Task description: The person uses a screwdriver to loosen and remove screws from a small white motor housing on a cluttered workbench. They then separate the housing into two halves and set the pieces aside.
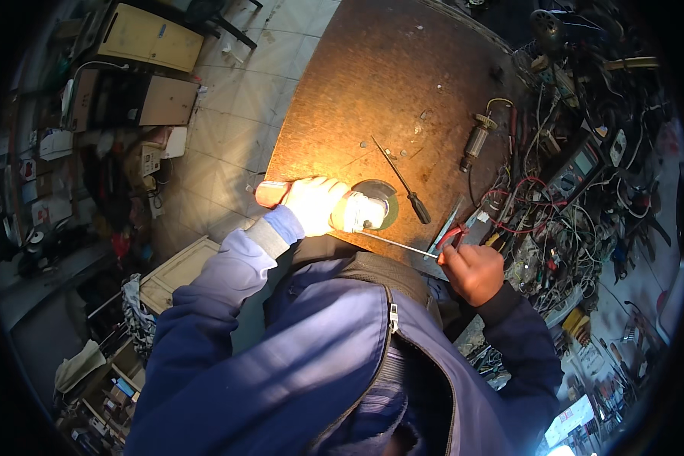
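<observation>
Here's a cluttered workshop, with a scuffed brown wooden table (349, 91) under a hot patch of lamplight. At its near edge, the left hand (315, 205) wraps around a grinder (365, 214), probably to steady it, its dark round disc (391, 199) lying beyond. Apart from it, the right hand (475, 270) closes on a long screwdriver (403, 245), the slim metal shaft aimed at the grinder's near side; glare hides whether they touch. Just past, a black-handled screwdriver (419, 207) lies loose, seemingly parked within reach. Then a ribbed metal cylinder (476, 142), a boxy meter (581, 169) amid tangled rubbery wires, and far off, a smooth cream cabinet (150, 34).
</observation>
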Motion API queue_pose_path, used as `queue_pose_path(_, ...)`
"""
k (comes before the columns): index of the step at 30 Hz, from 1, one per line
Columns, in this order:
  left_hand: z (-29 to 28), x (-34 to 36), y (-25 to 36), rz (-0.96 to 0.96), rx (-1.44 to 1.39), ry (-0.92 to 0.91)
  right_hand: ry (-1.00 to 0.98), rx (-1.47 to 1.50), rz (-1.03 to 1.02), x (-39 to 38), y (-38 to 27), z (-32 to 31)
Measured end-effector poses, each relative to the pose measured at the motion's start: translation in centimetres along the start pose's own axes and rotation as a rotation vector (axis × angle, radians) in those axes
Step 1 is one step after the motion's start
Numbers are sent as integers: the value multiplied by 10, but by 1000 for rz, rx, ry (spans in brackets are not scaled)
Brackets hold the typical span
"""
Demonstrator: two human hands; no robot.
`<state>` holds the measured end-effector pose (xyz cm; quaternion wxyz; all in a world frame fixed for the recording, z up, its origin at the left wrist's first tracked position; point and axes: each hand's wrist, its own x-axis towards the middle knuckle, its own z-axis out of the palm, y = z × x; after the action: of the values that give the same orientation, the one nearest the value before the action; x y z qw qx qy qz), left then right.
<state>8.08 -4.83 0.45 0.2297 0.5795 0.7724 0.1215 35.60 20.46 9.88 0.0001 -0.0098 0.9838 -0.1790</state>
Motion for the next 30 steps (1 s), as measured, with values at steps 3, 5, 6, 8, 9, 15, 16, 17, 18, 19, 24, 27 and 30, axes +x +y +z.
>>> queue_pose_path(3,4,-1,0,2,9,6,-374,824,494,10,10,-5)
queue_pose_path(5,5,-1,1,-17,21,-8,-759,1252,864,17,17,-8)
queue_pose_path(6,5,-1,0,-4,20,6,-714,1205,758,16,19,-3)
queue_pose_path(8,4,0,-1,26,16,34,-620,1107,552,9,24,9)
queue_pose_path(9,5,0,-1,36,18,62,-447,711,292,5,21,6)
queue_pose_path(15,9,-2,-3,60,18,141,-4,169,40,-1,4,3)
queue_pose_path(16,8,-1,-1,57,24,136,-1,361,98,0,5,3)
queue_pose_path(17,6,-1,-1,54,29,132,-103,723,305,-6,9,9)
queue_pose_path(18,6,-1,0,46,31,101,-157,804,358,-10,12,13)
queue_pose_path(19,5,-1,0,37,33,71,-212,884,411,-14,16,17)
queue_pose_path(24,5,0,0,57,6,124,-511,1289,670,-18,25,28)
queue_pose_path(27,3,1,1,44,23,87,-150,696,242,-13,13,14)
queue_pose_path(30,7,-1,-1,31,34,71,-65,640,280,-6,5,7)
